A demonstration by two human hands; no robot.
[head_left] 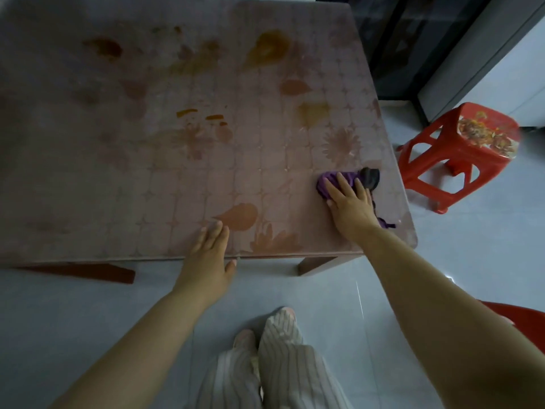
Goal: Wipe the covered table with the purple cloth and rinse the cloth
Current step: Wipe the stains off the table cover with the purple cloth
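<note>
The table (182, 160) wears a pinkish floral cover with a clear sheet over it, and brownish-orange stains mark its far half. Near the front right corner lies the purple cloth (348, 176), bunched up with a dark patch at its right end. My right hand (349, 202) presses flat on the cloth, fingers spread over it. At the table's front edge my left hand (211, 252) rests flat on the cover, fingers together and thumb hanging over the edge, holding nothing.
A red plastic stool (460, 154) stands on the pale tiled floor just right of the table. Part of another red seat (528, 323) shows at the right edge. Dark cabinets and a white unit stand at the back right. My striped trouser legs are below.
</note>
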